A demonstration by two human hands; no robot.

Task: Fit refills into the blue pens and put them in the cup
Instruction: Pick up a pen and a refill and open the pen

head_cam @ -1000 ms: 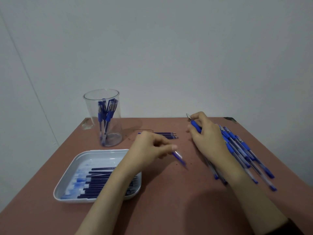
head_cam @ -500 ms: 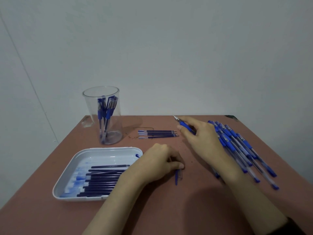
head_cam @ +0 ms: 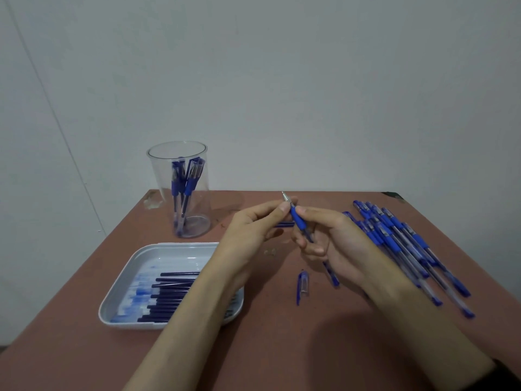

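Pen [head_cam: 296, 220] pinched at tip by left hand [head_cam: 253, 230], barrel gripped by right hand [head_cam: 338, 244].

Plain indoor workspace — brown table [head_cam: 282, 348], grey wall [head_cam: 282, 80]

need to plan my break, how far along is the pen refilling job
Done: a few pens stand in the cup. In hand: the right hand holds an uncapped pen, the left hand pinches its tip; a cap lies nearby. Left: a pile of pens at right, many refills in the tray.
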